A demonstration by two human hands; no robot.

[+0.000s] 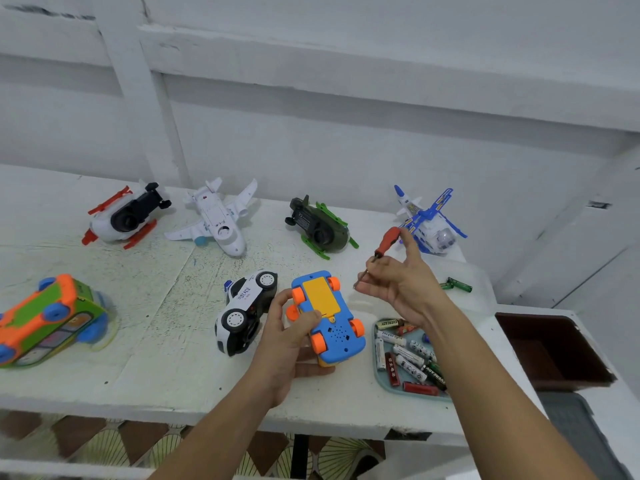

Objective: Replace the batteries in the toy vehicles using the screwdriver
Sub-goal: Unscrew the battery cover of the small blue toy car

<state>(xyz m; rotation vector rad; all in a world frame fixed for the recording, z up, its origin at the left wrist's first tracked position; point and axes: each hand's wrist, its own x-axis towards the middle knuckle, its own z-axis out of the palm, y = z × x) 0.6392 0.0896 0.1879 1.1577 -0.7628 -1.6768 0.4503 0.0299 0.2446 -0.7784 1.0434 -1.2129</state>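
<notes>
At lower centre of the frame the blue toy car point(337, 337) lies belly-up, its yellow battery cover point(320, 296) closed. The left hand point(287, 341) grips it from the left, thumb over the chassis; a loose hold could let the car twist under the driver. Just right of it the raised right hand point(403, 289) pinches the screwdriver point(382, 249) by its shaft, handle up, tip pointing down-left. From so light a pinch the tip might slip off the cover's screw, too small to make out here, and scar the plastic.
</notes>
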